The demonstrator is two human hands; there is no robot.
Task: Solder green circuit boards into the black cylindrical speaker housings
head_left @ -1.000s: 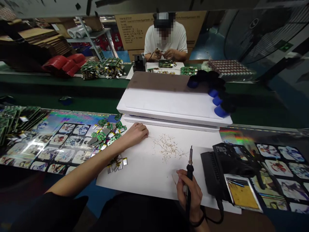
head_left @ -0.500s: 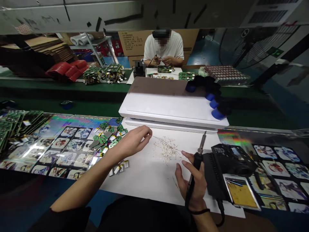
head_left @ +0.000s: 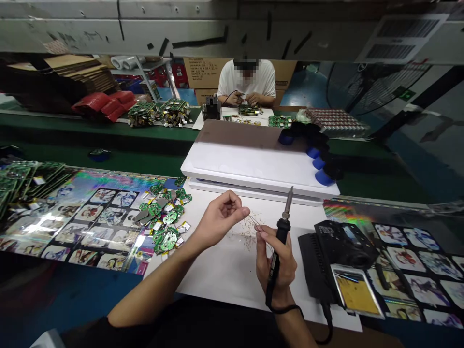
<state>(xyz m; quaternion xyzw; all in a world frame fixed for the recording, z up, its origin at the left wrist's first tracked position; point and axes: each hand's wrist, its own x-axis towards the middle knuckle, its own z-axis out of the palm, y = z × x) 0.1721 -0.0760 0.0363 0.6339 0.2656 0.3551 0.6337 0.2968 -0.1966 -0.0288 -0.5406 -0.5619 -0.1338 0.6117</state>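
My left hand (head_left: 219, 222) pinches one end of a thin wire (head_left: 253, 221) between thumb and forefinger. In my right hand (head_left: 282, 270) a black soldering iron (head_left: 283, 225) is held with its metal tip pointing up and away. The right thumb and forefinger also close around the other part of the wire, so it runs between both hands. Below them, small brownish bits (head_left: 247, 241) lie scattered on a white sheet (head_left: 213, 278). Left of my left hand sits a pile of small green circuit boards (head_left: 170, 216) with silver battery cells among them.
A black soldering station (head_left: 317, 270) stands at right, beside a tray with a yellow sponge (head_left: 357, 292). White foam slabs (head_left: 232, 162) bearing blue-black round parts (head_left: 324, 176) lie ahead. Stacked boards (head_left: 21, 186) are far left. A co-worker (head_left: 247, 84) sits opposite, below an overhead beam.
My hands have come closer together. The left moved right with the wire, and the right moved slightly left and closed its thumb and forefinger on the wire. The soldering iron shifted left with it.
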